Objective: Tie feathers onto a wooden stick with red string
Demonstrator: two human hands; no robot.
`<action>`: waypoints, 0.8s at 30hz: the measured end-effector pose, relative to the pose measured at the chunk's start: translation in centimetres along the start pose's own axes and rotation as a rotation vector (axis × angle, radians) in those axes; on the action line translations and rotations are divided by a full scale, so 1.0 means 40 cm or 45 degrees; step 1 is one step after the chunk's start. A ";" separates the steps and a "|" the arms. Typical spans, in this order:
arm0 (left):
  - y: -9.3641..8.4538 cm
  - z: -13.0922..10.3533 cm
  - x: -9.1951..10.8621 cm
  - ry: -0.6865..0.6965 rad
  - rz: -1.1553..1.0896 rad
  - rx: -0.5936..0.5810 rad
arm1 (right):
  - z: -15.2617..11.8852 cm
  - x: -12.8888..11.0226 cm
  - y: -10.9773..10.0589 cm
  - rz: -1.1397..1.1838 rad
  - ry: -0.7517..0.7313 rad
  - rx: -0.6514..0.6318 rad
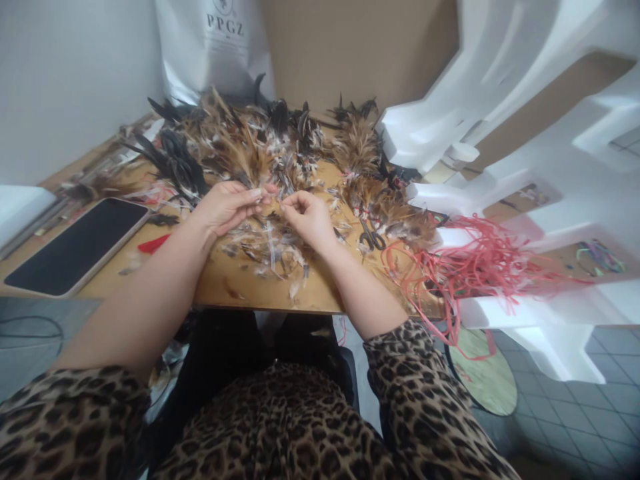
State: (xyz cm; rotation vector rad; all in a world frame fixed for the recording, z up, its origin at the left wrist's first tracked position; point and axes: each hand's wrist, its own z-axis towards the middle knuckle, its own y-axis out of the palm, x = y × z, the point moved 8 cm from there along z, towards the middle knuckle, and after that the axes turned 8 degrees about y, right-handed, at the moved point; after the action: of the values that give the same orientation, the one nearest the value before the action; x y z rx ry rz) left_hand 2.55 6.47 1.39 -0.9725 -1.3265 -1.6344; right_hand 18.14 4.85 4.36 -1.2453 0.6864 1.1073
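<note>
My left hand (pixel 233 207) is closed in a pinch above the middle of the table. Brown feathers (pixel 249 157) rise from its fingertips, their bases mostly hidden by the thumb and fingers. Close by on the right, my right hand (pixel 311 217) has thumb and forefinger pressed together; whatever lies between them is too small to make out. Below both hands, loose feathers and pale fluff (pixel 270 247) lie scattered on the yellow tabletop (pixel 315 293). Black scissors (pixel 371 235) rest to the right of my right hand.
Feather bundles (pixel 357 143) line the back of the table. A phone (pixel 77 247) and a red piece (pixel 153 245) lie on the left. Tangled pink ribbon (pixel 480 260) hangs over the right edge by a white plastic frame (pixel 530 313). Behind stands a white bag (pixel 215 60).
</note>
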 end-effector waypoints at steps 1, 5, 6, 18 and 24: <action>-0.001 0.000 0.001 0.006 0.007 0.006 | 0.000 0.000 0.000 -0.013 -0.014 0.010; 0.000 0.000 0.006 0.033 0.010 0.025 | -0.006 -0.008 0.000 -0.065 -0.053 0.032; 0.000 0.000 0.007 0.036 0.008 0.030 | -0.007 -0.009 0.001 -0.079 -0.054 0.030; 0.006 0.002 0.001 0.023 -0.002 0.043 | -0.005 0.010 0.019 0.197 0.181 -0.138; 0.008 -0.006 -0.002 -0.046 -0.051 0.025 | -0.009 0.013 0.036 0.375 0.257 -0.254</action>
State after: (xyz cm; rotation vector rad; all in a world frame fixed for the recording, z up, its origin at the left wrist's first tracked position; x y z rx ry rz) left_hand 2.85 6.19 1.41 -0.9737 -1.3917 -1.6374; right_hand 17.04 4.59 3.24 -1.4724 0.9528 1.3272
